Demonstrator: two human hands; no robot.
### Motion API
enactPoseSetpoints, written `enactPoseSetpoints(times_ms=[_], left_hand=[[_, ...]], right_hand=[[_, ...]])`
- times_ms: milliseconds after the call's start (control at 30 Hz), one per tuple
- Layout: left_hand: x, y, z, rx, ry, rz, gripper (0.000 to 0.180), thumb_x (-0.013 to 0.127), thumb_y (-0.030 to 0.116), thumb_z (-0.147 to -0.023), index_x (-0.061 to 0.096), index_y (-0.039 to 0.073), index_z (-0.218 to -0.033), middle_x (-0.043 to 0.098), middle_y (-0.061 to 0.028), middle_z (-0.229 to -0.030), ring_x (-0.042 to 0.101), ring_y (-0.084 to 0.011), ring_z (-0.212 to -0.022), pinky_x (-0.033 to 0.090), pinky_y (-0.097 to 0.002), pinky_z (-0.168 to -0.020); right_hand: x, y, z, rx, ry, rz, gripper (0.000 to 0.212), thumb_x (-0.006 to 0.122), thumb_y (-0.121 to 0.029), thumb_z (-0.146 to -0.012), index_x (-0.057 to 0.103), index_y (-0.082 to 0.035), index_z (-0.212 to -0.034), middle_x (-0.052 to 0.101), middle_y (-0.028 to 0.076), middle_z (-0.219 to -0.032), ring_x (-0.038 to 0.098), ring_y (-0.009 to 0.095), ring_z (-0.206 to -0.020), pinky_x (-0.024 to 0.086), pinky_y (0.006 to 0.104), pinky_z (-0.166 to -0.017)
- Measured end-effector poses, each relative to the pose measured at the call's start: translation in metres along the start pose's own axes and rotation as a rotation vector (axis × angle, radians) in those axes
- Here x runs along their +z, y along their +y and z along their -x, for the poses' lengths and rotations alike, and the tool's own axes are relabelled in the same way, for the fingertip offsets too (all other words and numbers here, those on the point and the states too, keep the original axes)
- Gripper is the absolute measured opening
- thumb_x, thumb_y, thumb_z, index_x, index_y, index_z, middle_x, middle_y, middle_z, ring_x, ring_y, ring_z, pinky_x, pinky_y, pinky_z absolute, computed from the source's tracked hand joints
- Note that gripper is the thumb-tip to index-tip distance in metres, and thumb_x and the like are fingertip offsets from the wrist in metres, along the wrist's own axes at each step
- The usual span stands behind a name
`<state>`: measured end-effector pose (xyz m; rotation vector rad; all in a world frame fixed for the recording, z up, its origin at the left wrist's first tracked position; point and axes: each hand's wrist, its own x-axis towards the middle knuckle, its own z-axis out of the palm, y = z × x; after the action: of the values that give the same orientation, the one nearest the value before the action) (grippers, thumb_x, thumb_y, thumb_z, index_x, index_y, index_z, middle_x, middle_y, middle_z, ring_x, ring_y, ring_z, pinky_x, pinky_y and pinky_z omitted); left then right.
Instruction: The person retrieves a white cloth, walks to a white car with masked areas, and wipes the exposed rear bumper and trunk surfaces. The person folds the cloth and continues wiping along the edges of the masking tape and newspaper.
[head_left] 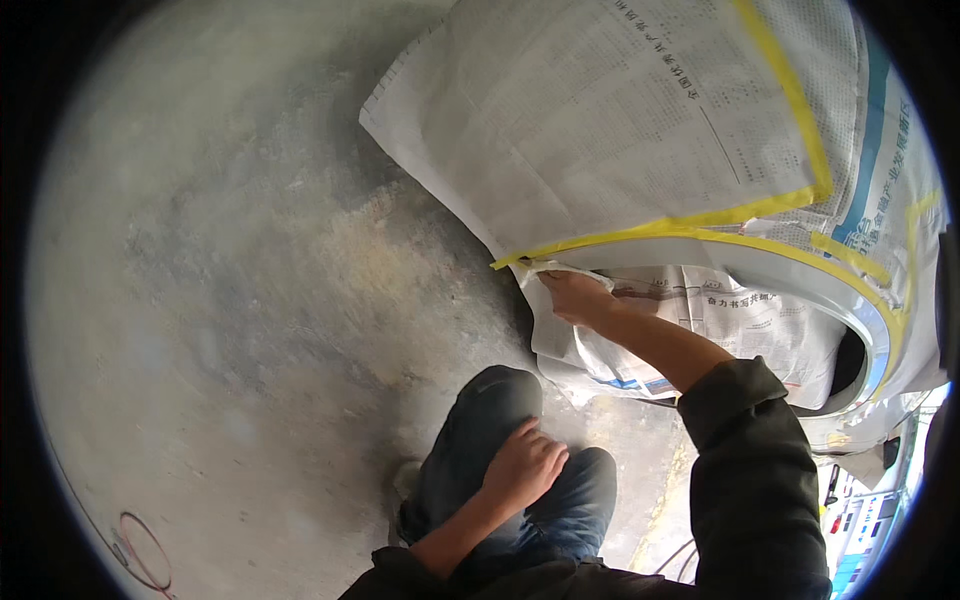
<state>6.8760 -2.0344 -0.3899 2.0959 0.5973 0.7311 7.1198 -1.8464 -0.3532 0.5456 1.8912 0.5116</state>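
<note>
My right hand (pixel 575 295) reaches up to the lower edge of a sheet of newspaper (pixel 610 120) taped over a car body panel, and its fingers pinch the end of the yellow masking tape (pixel 640 232) and the paper's corner. More newspaper (pixel 745 325) covers the wheel inside the wheel arch (pixel 872 322) just behind that hand. My left hand (pixel 522 465) rests flat on my bent knee in blue jeans (pixel 480 440), holding nothing. My right sleeve (pixel 755 470) is dark green.
Grey, stained concrete floor (pixel 250 280) fills the left half of the view. A thin red wire loop (pixel 140 548) lies on it at the lower left. The masked car takes up the upper right, with bits of equipment at the lower right edge.
</note>
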Motion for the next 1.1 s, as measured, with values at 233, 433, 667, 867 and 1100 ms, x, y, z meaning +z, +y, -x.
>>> enactPoseSetpoints(times_ms=[233,433,667,867,1100], left_hand=[[-0.012,-0.018,0.002,-0.039,0.082,0.089,0.012,0.070,0.017,-0.094,0.071,0.008,-0.102,0.074,-0.0088,-0.093,0.071,-0.0259,-0.094,0.046,-0.0447,-0.108],[-0.025,-0.002,0.008,-0.015,0.070,0.068,0.013,0.071,0.017,-0.094,0.071,0.008,-0.104,0.074,-0.0079,-0.096,0.071,-0.0248,-0.099,0.046,-0.0444,-0.108],[-0.078,0.060,0.059,-0.064,0.052,-0.004,0.015,0.075,0.014,-0.090,0.076,0.009,-0.104,0.077,-0.0060,-0.100,0.073,-0.0209,-0.099,0.051,-0.0421,-0.102],[-0.136,0.099,0.072,-0.163,0.062,-0.167,0.014,0.078,0.012,-0.087,0.078,0.008,-0.101,0.078,-0.0055,-0.094,0.075,-0.0208,-0.091,0.055,-0.0396,-0.093],[-0.163,0.130,0.022,-0.061,-0.136,-0.188,0.030,0.080,0.012,-0.085,0.074,0.007,-0.114,0.077,-0.0083,-0.110,0.073,-0.0250,-0.105,0.055,-0.0420,-0.096]], right_hand=[[-0.035,0.047,0.087,0.102,0.439,-0.154,0.047,0.063,-0.023,-0.089,0.067,0.008,-0.125,0.063,0.015,-0.141,0.047,0.021,-0.144,0.033,0.0354,-0.123],[-0.031,0.033,0.060,0.097,0.364,-0.015,0.034,0.066,-0.024,-0.087,0.078,-0.001,-0.110,0.059,0.015,-0.147,0.056,0.026,-0.135,0.037,0.0349,-0.120],[-0.024,-0.049,-0.047,0.452,0.409,-0.736,0.028,0.063,-0.021,-0.093,0.074,-0.006,-0.113,0.073,0.015,-0.118,0.073,0.025,-0.103,0.060,0.0402,-0.083],[-0.096,-0.132,-0.027,0.881,0.835,-1.897,0.028,0.056,-0.024,-0.097,0.070,-0.008,-0.115,0.072,0.022,-0.087,0.071,0.040,-0.083,0.056,0.0458,-0.075],[-0.082,-0.161,-0.035,1.295,1.147,-2.606,0.026,0.070,-0.023,-0.094,0.076,0.001,-0.087,0.069,0.007,-0.068,0.062,0.015,-0.061,0.050,0.0339,-0.061]])
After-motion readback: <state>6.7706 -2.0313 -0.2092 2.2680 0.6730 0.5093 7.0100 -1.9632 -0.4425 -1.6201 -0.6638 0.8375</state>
